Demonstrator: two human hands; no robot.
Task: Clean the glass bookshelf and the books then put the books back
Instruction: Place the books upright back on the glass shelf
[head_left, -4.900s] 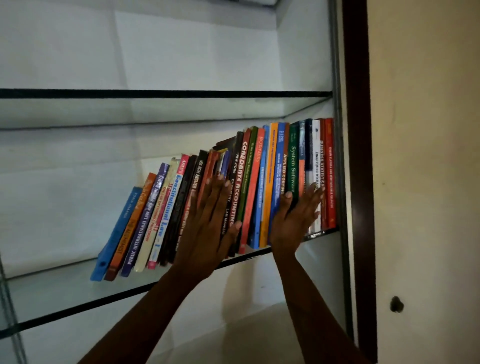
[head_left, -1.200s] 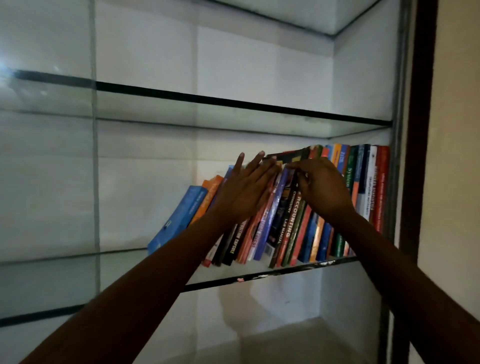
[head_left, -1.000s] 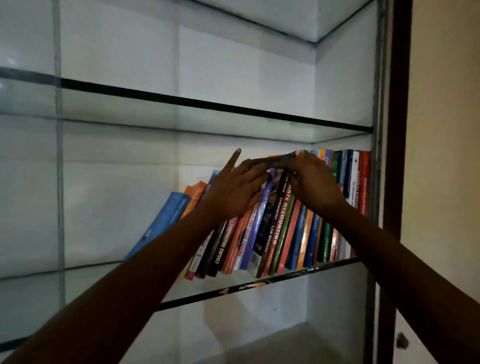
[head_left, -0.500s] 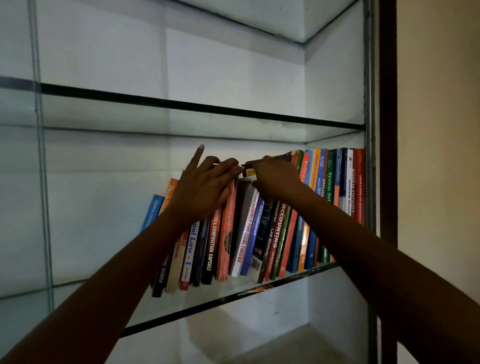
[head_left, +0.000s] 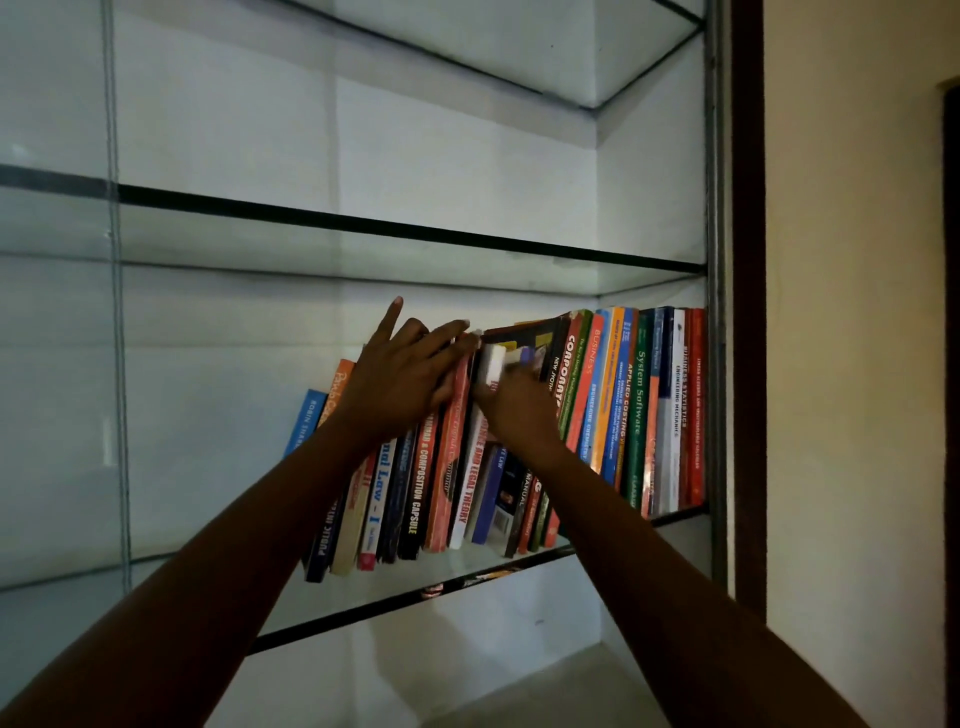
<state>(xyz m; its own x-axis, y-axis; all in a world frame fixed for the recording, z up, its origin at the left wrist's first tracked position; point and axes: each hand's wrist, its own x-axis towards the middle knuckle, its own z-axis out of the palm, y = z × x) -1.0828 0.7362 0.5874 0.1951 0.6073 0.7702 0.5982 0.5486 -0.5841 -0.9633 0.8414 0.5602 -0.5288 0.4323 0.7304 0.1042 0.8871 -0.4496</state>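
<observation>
A row of coloured books stands on the glass shelf, packed against the right side. The books on the left lean to the right; the ones at the far right stand upright. My left hand rests on the tops of the leaning books with straight fingers and the index finger raised. My right hand, blurred, reaches into the middle of the row. Its fingers are tucked around the top of a white-spined book, behind which a dark book lies tilted.
An upper glass shelf runs just above the books, and another sits higher up. A dark wooden frame and a cream wall bound the right side. A vertical glass edge stands at the left.
The leaning books on the left have been pushed more upright and closer to the rest. My right hand has dropped from the book tops into the row at the white-spined book.
</observation>
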